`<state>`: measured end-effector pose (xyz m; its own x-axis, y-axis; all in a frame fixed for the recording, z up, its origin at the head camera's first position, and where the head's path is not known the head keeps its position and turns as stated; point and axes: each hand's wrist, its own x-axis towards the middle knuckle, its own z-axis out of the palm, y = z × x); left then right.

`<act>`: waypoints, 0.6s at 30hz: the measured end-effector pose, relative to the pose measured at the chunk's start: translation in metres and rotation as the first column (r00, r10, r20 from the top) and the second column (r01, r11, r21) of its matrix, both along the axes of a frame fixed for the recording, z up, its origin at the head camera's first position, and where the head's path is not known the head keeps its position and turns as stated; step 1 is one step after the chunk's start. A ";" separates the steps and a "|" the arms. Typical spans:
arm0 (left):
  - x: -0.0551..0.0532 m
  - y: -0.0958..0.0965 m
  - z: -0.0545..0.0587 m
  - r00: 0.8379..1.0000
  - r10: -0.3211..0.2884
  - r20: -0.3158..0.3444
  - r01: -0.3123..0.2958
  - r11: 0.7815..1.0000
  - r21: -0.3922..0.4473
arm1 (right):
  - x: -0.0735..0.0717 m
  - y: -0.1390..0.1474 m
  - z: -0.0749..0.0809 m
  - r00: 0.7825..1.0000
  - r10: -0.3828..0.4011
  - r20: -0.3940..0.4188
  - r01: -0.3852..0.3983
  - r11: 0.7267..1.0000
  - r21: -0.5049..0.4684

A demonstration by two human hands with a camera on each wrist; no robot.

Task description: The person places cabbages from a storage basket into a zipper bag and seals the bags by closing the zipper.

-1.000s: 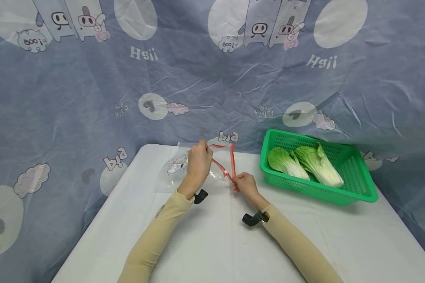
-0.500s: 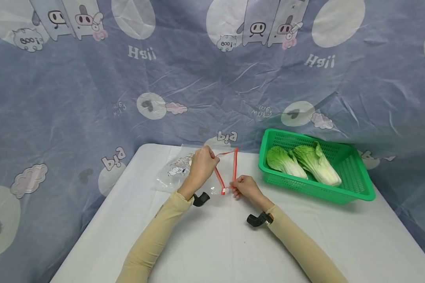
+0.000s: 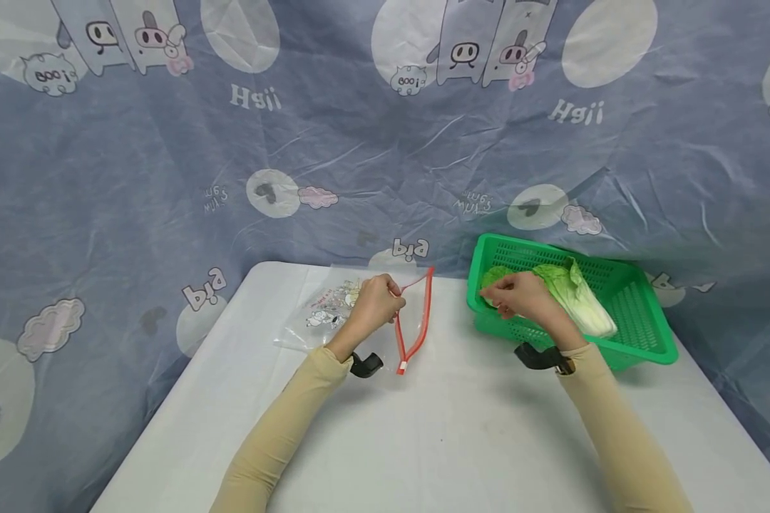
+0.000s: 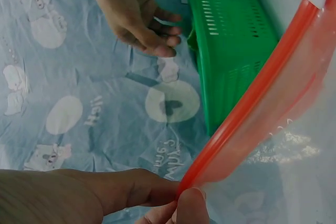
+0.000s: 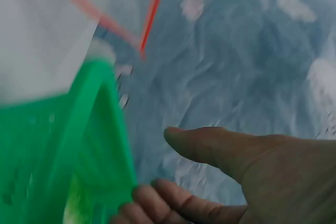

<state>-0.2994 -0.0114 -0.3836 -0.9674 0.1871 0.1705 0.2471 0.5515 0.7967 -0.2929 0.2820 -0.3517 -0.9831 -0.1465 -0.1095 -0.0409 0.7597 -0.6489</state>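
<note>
A clear zip bag [image 3: 321, 313] with a red zip edge and printed figures lies on the table, its mouth parted. My left hand [image 3: 373, 306] pinches the red edge between thumb and finger, as the left wrist view shows at the zip strip [image 4: 247, 103]. Over the near left end of the green basket [image 3: 642, 349] hovers my right hand [image 3: 522, 296], fingers loosely bent with nothing between them. Beneath it, one leafy cabbage [image 3: 495, 274] is mostly hidden. A second cabbage [image 3: 580, 303] lies beside it in the basket.
A white cloth covers the table [image 3: 436, 442]. Behind it hangs a blue-grey printed curtain [image 3: 359, 142], close to the back of the bag and basket. The basket's raised rim stands between the bag and the cabbages.
My right hand has let go of the bag's red edge and moved right, over the basket. My left hand has shifted slightly right and nearer, still pinching the bag, whose mouth has changed shape.
</note>
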 end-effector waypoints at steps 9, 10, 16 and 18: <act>0.000 0.002 -0.003 1.000 -0.029 -0.009 0.028 0.996 -0.083 | -0.040 0.065 -0.012 0.996 -0.052 0.069 0.037 0.978 0.204; 0.001 0.002 -0.003 0.999 -0.030 -0.010 0.029 0.996 -0.083 | -0.043 0.068 -0.015 0.994 -0.060 0.091 0.039 0.976 0.213; 0.003 0.004 -0.002 1.000 -0.026 -0.003 0.026 0.996 -0.084 | -0.047 0.080 -0.022 0.973 -0.040 0.228 -0.022 0.964 0.266; 0.003 0.005 -0.001 1.000 -0.025 -0.008 0.024 0.996 -0.087 | -0.049 0.082 -0.022 0.964 -0.030 0.266 -0.046 0.960 0.277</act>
<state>-0.2965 -0.0066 -0.3851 -0.9609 0.2250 0.1614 0.2683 0.6123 0.7437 -0.3420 0.3641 -0.3741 -0.9116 -0.0800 -0.4031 0.0965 0.9118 -0.3992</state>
